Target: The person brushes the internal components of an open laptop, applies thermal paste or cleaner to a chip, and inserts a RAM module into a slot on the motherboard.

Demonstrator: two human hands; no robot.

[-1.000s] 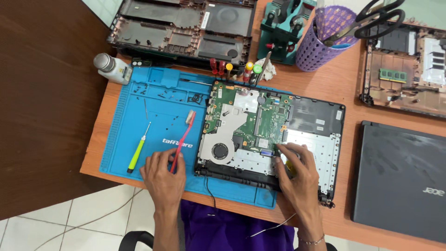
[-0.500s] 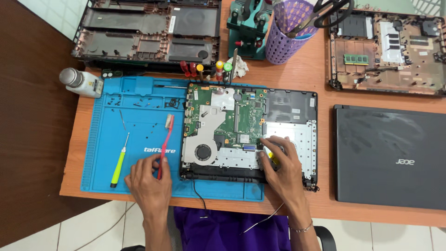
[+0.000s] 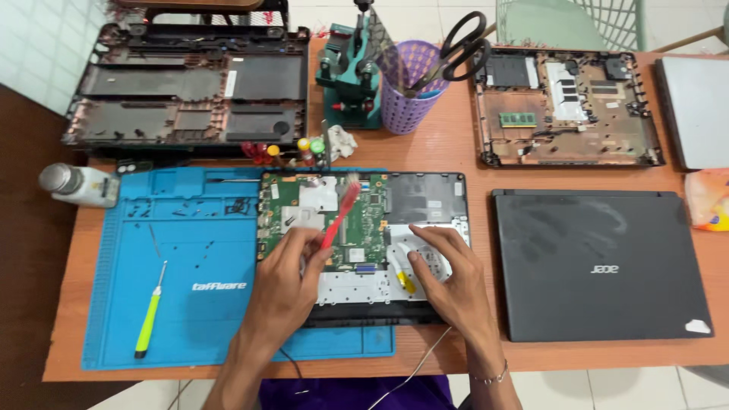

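Head view: the left hand (image 3: pixel 285 285) has its fingers closed around a red brush (image 3: pixel 339 215), whose bristles are blurred over the green circuit board (image 3: pixel 357 220) of the opened laptop (image 3: pixel 425 199) on the blue mat (image 3: pixel 190 319). The right hand (image 3: pixel 444 277) rests spread on the laptop, fingers loosely bent around a yellow-handled screwdriver (image 3: pixel 405 278). A green screwdriver (image 3: pixel 150 317) lies on the mat, well apart.
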